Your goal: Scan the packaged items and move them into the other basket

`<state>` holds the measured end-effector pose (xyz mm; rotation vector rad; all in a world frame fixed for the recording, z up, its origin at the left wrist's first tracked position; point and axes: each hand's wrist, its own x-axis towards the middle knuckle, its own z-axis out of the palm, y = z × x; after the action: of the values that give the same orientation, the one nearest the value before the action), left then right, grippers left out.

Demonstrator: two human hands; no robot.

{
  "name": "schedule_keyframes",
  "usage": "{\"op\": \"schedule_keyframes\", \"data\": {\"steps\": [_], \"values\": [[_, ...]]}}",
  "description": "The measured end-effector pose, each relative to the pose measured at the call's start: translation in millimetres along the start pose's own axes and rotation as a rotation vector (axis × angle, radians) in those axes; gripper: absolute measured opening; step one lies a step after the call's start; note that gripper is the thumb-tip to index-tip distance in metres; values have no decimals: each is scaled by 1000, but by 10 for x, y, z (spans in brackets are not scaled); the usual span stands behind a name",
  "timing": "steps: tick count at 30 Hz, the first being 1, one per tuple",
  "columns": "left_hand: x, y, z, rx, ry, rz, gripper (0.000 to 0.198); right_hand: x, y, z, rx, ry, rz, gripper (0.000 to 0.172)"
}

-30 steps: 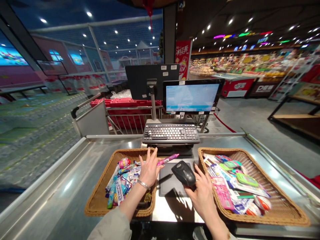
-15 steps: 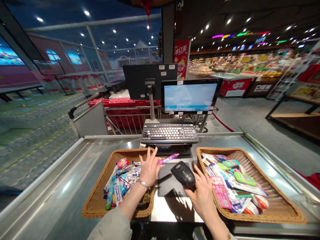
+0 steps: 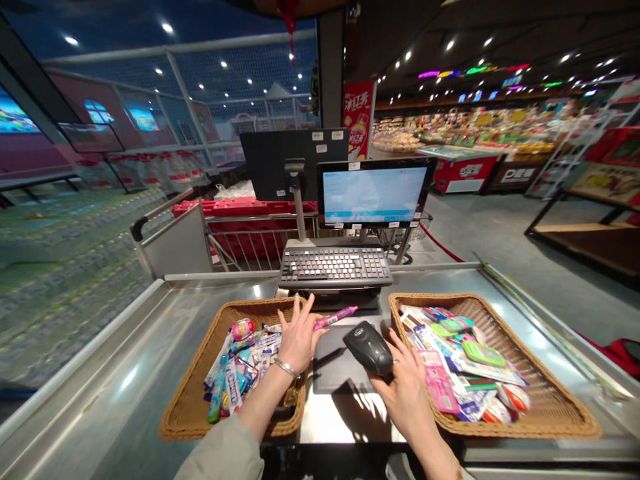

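Note:
My left hand (image 3: 299, 339), with a bangle at the wrist, grips one end of a slim pink tube (image 3: 336, 318) between thumb and fingers. The tube points right, above the dark flat panel (image 3: 325, 381) in the counter. My right hand (image 3: 407, 387) is wrapped round a black handheld barcode scanner (image 3: 369, 348), whose head faces left toward the tube. Under my left hand is a wicker basket (image 3: 183, 393) of small wrapped sweets, partly hidden by my forearm. A second wicker basket (image 3: 560, 393) right of my right hand holds packets, green-topped items and red-and-white eggs (image 3: 513, 398).
Behind the panel stand a keyboard (image 3: 335, 265) and a lit monitor (image 3: 375, 193), with a second screen (image 3: 285, 157) turned away. The metal counter (image 3: 115, 353) has a raised rim. Beyond it are a shopping cart (image 3: 250, 243) and stacked bottles (image 3: 65, 267).
The view has shifted slightly, so the baskets and screens sit a little further left. The pink tube has turned a little in my left fingers. Both hands keep nearly the same pose.

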<state>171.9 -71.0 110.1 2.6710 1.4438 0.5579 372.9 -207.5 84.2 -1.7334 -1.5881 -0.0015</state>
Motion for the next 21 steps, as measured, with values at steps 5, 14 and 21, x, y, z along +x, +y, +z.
{"op": "schedule_keyframes", "data": {"steps": [5, 14, 21], "values": [[33, 61, -17, -24, -13, 15, 17, -25, 100, -9, 16, 40, 54, 28], [135, 238, 43, -100, -23, 85, 17, -51, 260, -158, -40, 126, 156, 39], [238, 432, 107, -82, -15, 189, 18, -143, 496, -226, -102, 220, 226, 38]]}}
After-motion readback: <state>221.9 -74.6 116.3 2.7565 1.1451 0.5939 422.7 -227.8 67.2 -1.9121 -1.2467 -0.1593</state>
